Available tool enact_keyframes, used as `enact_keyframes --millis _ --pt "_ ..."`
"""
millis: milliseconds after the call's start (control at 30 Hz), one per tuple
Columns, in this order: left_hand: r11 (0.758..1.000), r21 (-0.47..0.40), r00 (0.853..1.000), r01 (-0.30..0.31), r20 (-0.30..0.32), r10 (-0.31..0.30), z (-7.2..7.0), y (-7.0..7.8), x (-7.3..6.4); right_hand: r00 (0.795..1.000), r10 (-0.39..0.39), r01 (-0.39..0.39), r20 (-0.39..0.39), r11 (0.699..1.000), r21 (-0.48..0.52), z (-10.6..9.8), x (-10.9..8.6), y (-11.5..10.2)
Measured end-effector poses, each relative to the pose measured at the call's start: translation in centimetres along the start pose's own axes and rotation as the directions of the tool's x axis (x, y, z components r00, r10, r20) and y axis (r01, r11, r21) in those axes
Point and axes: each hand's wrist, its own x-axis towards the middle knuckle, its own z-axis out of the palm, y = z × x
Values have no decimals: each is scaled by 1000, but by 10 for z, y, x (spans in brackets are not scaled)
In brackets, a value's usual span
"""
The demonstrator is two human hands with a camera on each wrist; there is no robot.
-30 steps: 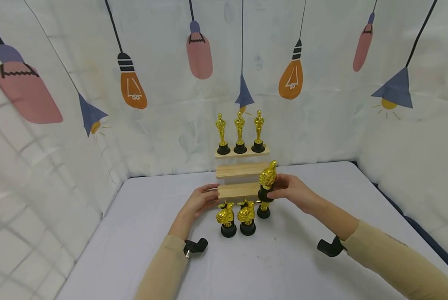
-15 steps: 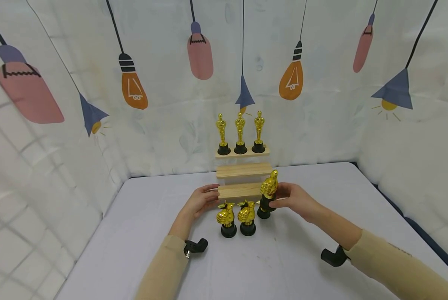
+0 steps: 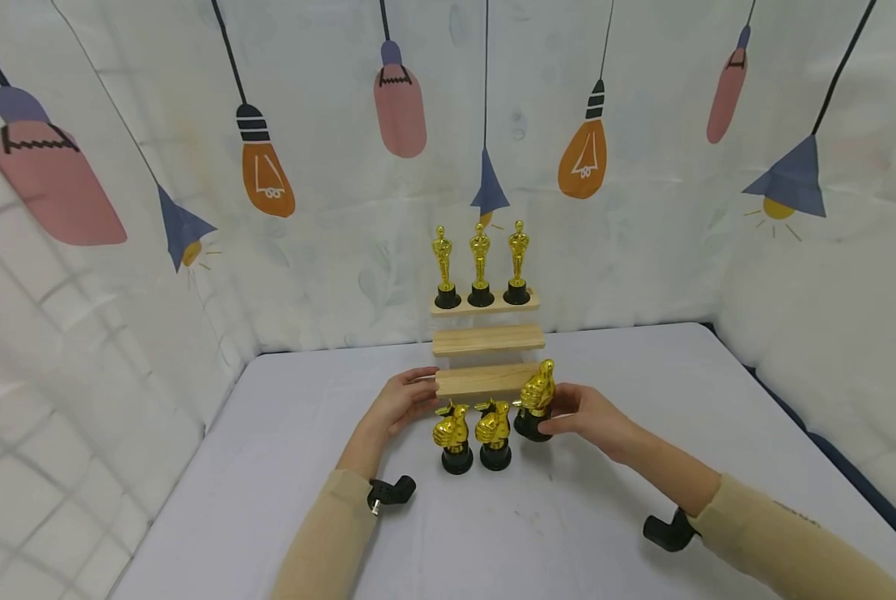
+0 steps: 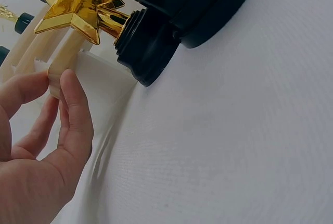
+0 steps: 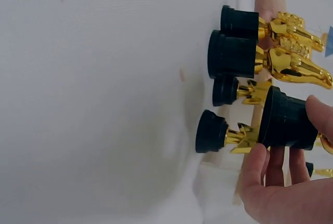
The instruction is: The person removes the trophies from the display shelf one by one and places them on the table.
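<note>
My right hand [image 3: 593, 421] grips a gold thumbs-up trophy [image 3: 539, 387] by its round black base. In the right wrist view that black base [image 5: 287, 119] sits between thumb and fingers, apart from the tabletop. Two more thumbs-up trophies [image 3: 451, 433] stand upright to its left. Behind them are gold star trophies [image 5: 210, 132], mostly hidden in the head view. My left hand [image 3: 402, 402] pinches the left end of the lowest step of a wooden tiered display stand [image 3: 485, 381]; the left wrist view shows thumb and fingers on the board's end [image 4: 58, 78].
Three gold figure statuettes [image 3: 481, 262] with black bases stand on the top step of the stand. The middle step [image 3: 488, 340] is bare wood. A white cloth covers the table [image 3: 568, 533]. Behind rises a curtain [image 3: 327, 275] printed with lamps.
The right hand has lowered the thumbs-up trophy from in front of the stand's lowest step towards the table, covering the star trophy behind it. The left hand stays in place.
</note>
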Motion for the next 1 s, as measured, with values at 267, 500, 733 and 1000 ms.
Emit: enact_keyframes --millis 267,500,733,1000 --pt "1000 -9 1000 0 3 0 0 0 2 1000 12 -12 -3 1000 9 4 -1 8" --pt "1000 -11 1000 -3 4 3 0 -1 3 1000 31 -31 -2 1000 2 9 0 20" --pt "1000 -5 1000 0 5 0 0 -1 3 998 63 -64 -29 998 -19 12 3 31" --pt "1000 0 1000 0 4 0 1 0 2 999 33 -33 -20 999 -40 16 7 41"
